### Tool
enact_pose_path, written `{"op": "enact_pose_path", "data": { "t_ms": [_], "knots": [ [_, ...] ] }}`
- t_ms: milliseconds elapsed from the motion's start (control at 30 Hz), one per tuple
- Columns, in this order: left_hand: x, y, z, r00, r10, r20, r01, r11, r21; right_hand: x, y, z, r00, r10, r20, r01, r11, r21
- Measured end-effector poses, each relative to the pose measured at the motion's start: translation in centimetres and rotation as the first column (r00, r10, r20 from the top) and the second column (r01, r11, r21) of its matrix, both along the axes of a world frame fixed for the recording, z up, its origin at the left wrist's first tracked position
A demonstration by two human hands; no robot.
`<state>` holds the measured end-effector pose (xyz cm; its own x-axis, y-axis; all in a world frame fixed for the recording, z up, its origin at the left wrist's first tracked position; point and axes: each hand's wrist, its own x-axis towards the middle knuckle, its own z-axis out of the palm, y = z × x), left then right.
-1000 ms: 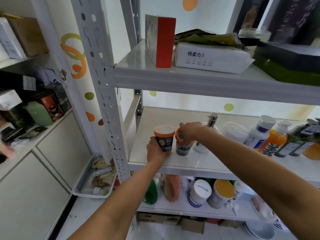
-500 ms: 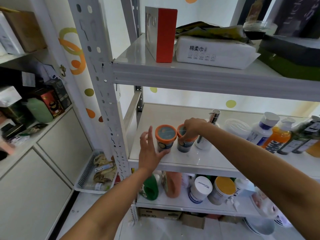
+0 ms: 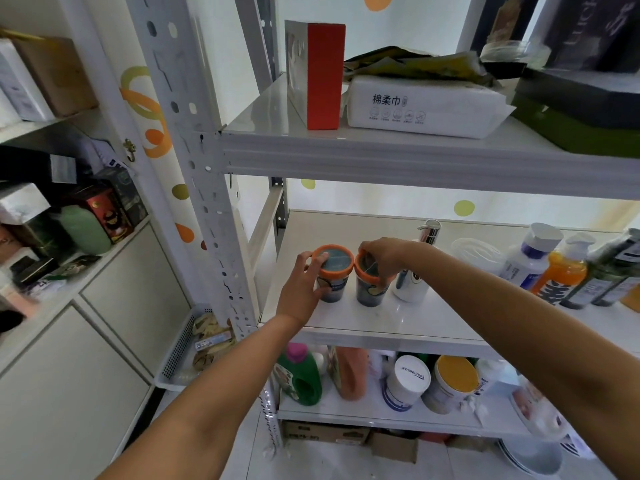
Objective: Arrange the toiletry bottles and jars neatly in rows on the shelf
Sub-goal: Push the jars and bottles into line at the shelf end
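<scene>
Squaring up the two orange-lidded jars at the left front of the middle shelf.

My left hand (image 3: 303, 287) is wrapped round the left jar (image 3: 333, 263), thumb and fingers curled in just under its lid. My right hand (image 3: 382, 258) pinches the lid rim of the right jar (image 3: 369, 292) from above. Both jars stand upright on the shelf (image 3: 398, 323), lids touching or very nearly so, and the pump bottle (image 3: 412, 289) is just beside the right one. I read this as the start of a row. Next I'd line the pair up with the front edge, let go, then reach for the bottles (image 3: 561, 275) bunched well off to the right.
</scene>
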<state>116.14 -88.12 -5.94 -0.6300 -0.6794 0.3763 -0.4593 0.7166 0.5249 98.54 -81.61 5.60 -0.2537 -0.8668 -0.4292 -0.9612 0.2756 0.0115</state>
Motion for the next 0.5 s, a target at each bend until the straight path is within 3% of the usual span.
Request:
{"op": "enact_pose_path", "data": {
  "t_ms": [200,333,500],
  "knots": [
    [0.7,-0.7,0.1,0.999,-0.029,-0.023,0.029,0.999,0.018,0.1,-0.3,0.0,1.0,0.004,0.024,-0.004,1.0,0.002],
    [0.3,-0.9,0.7,0.995,0.057,-0.082,-0.054,0.998,0.037,1.9,-1.1,0.3,0.999,0.045,0.006,-0.042,0.972,-0.231],
    [0.3,-0.6,0.9,0.99,0.093,-0.105,-0.091,0.995,0.031,4.3,-2.1,-0.4,0.991,0.102,-0.086,-0.122,0.954,-0.275]
  ]
}}
